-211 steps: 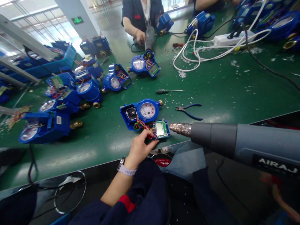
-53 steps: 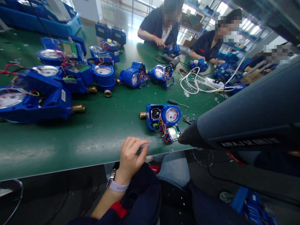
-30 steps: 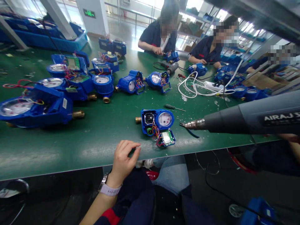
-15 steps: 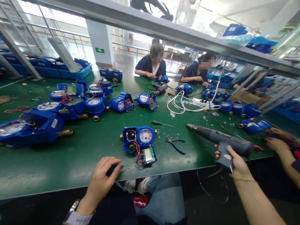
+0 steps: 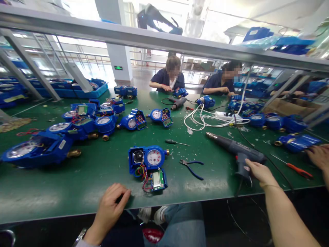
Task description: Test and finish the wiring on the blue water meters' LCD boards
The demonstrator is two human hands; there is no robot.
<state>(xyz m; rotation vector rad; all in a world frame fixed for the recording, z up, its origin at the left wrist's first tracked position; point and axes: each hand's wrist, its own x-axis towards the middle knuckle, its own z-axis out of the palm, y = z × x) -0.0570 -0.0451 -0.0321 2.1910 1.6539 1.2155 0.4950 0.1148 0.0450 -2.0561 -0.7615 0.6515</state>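
A blue water meter (image 5: 154,157) lies open in front of me, with its round dial, coloured wires and a small display board (image 5: 158,180) hanging out on them. My left hand (image 5: 111,202) rests at the table's front edge, left of the board, fingers loosely curled and nothing in them. On the right, my right hand (image 5: 259,173) is at the handle of a grey heat gun (image 5: 231,147), which lies low at the tabletop, nozzle pointing left; some fingers are hidden. Cutting pliers (image 5: 191,168) and a dark-handled screwdriver (image 5: 177,142) lie between meter and gun.
More blue meters (image 5: 104,123) crowd the left side and the back. A white power strip (image 5: 227,116) with looped cable lies beyond the gun. An orange screwdriver (image 5: 299,169) is near a neighbour's hand (image 5: 320,156). Two co-workers sit opposite; a metal shelf rail (image 5: 164,37) crosses above.
My right hand has lowered the heat gun towards the table. My left hand's fingers have curled in. The view has shifted, showing the orange screwdriver, and the neighbour's hand has moved.
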